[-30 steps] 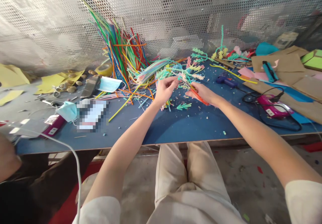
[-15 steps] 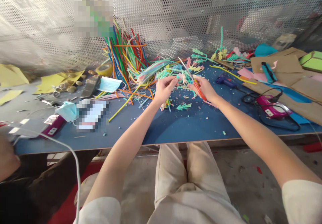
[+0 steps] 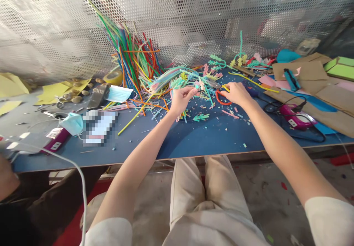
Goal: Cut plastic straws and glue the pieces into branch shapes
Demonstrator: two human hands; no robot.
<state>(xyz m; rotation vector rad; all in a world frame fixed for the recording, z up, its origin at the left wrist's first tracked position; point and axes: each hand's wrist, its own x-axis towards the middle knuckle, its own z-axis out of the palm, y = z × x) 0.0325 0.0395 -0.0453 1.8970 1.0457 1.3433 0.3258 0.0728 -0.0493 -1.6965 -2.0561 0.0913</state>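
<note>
My left hand (image 3: pixel 182 98) is closed in a pinch on a small teal piece (image 3: pixel 197 86), above the pile of coloured strips. To its right, the scissors (image 3: pixel 223 98) have a red handle loop and a yellow part, and their blades point left over the pile. My right hand (image 3: pixel 236 93) is at the scissors' handle, with its fingers bent at the yellow part. A green leafy sprig (image 3: pixel 201 117) lies on the blue table (image 3: pixel 193 139) below my hands, among small cut bits. Behind my left hand lies a bundle of pale stems (image 3: pixel 168 78).
Tall coloured stems (image 3: pixel 129 58) lean on the perforated metal panel (image 3: pixel 190 10). Left are a face mask (image 3: pixel 119 93), a phone (image 3: pixel 101 127) and a yellow tape roll (image 3: pixel 113 77). Right are a magenta power box (image 3: pixel 296 116) with cables and brown card (image 3: pixel 301 71). A person sits at lower left.
My right hand has moved right and slightly up, and the scissors have swung down from a raised position to lie low over the pile. My left hand has stayed nearly in place.
</note>
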